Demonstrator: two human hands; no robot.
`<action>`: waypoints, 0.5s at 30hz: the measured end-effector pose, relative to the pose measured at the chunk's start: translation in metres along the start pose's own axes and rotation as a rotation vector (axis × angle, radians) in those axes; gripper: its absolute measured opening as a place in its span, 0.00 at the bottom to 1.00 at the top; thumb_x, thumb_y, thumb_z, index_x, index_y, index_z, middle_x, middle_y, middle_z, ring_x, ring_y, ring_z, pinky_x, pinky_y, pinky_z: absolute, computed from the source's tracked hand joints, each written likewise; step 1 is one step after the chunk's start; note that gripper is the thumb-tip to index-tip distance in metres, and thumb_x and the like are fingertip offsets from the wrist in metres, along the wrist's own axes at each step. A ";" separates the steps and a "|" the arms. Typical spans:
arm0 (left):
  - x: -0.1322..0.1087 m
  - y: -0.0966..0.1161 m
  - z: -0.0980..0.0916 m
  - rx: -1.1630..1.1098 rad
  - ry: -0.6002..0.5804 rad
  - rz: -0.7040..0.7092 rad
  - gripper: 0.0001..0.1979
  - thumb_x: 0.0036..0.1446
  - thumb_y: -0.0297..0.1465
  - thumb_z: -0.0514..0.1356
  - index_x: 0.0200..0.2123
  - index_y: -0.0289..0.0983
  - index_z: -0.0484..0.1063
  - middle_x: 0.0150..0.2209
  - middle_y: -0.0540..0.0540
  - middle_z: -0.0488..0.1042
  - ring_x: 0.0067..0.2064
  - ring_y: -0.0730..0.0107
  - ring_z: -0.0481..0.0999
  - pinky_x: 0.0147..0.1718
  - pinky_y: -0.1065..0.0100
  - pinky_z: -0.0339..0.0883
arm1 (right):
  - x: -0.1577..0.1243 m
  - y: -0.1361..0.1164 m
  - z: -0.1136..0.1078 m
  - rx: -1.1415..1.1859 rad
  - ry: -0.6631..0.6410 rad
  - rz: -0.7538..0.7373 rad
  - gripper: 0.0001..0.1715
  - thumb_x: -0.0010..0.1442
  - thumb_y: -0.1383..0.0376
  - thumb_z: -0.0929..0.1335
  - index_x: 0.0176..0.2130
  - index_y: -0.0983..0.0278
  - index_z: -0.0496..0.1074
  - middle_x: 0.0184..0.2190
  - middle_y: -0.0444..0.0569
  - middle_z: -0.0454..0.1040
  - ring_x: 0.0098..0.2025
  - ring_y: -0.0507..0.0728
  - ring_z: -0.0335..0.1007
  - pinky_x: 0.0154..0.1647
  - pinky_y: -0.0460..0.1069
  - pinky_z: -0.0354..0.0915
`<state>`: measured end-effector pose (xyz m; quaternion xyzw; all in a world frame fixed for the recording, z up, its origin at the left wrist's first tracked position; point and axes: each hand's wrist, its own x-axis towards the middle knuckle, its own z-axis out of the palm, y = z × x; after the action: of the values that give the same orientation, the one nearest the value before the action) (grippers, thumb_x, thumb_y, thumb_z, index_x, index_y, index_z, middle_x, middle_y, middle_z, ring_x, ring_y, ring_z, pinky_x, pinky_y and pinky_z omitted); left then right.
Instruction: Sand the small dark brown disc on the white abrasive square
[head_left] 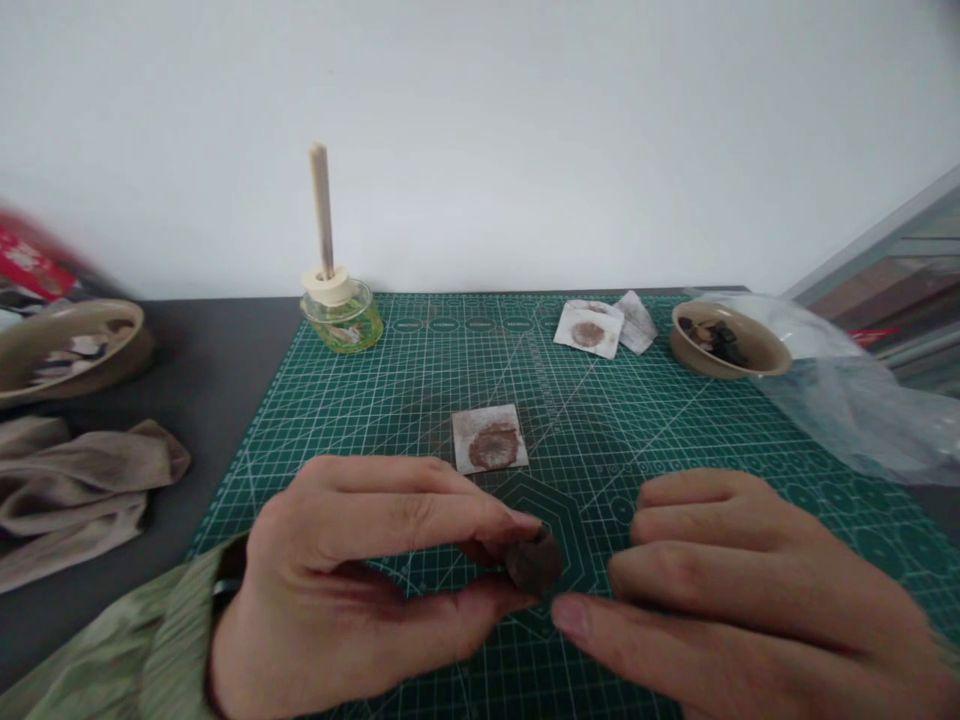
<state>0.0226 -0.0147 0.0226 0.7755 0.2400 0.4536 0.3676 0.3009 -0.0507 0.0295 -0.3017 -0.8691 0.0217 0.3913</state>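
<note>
My left hand point(375, 570) reaches in from the lower left and pinches a dark brown rounded lump point(535, 563) between thumb and fingertips. The kind of lump is not clear, and part of it is hidden behind the fingers. My right hand point(750, 590) is just to its right, thumb tip close to the lump's lower edge. The other right fingers are loosely bent, with a gap between them and the thumb; I see nothing held there. Just beyond the left fingers, a small white square sheet point(465, 436) with a brown smeared patch lies on the green cutting mat point(420, 385).
A glass jar with a wooden stick point(345, 315) stands at the back left. Stained white pieces point(589, 328) lie at the back right beside a tan bowl point(731, 345) of dark bits and clear plastic point(847, 400). Another bowl point(124, 350) and a brownish cloth point(97, 480) are left.
</note>
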 end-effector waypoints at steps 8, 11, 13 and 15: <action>-0.001 -0.002 0.000 0.008 -0.012 -0.010 0.20 0.70 0.17 0.80 0.57 0.47 0.94 0.43 0.50 0.97 0.38 0.63 0.98 0.42 0.73 0.95 | -0.006 0.006 -0.002 0.017 -0.029 0.038 0.21 0.94 0.58 0.68 0.70 0.55 0.90 0.35 0.45 0.93 0.30 0.60 0.90 0.31 0.59 0.82; -0.001 -0.003 -0.001 0.039 -0.021 -0.013 0.19 0.72 0.20 0.80 0.57 0.49 0.94 0.44 0.50 0.97 0.38 0.60 0.98 0.41 0.71 0.96 | -0.009 0.006 -0.004 -0.001 -0.054 0.030 0.24 0.95 0.57 0.66 0.65 0.48 0.93 0.30 0.43 0.90 0.30 0.59 0.90 0.32 0.57 0.83; -0.002 -0.002 -0.002 0.086 -0.011 -0.007 0.17 0.72 0.21 0.80 0.57 0.49 0.94 0.45 0.49 0.97 0.39 0.60 0.99 0.42 0.72 0.96 | -0.007 0.006 -0.004 0.013 -0.126 -0.007 0.26 0.95 0.57 0.65 0.62 0.50 0.95 0.29 0.44 0.89 0.28 0.59 0.89 0.31 0.57 0.83; -0.003 -0.002 -0.003 0.126 0.003 -0.009 0.17 0.72 0.23 0.81 0.56 0.50 0.95 0.44 0.49 0.97 0.39 0.58 0.99 0.41 0.71 0.96 | -0.005 0.005 -0.003 0.032 -0.128 -0.013 0.26 0.94 0.57 0.66 0.65 0.54 0.95 0.28 0.46 0.88 0.26 0.60 0.86 0.31 0.58 0.83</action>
<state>0.0180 -0.0149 0.0206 0.7952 0.2720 0.4374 0.3198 0.3081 -0.0494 0.0269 -0.2879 -0.8938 0.0523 0.3399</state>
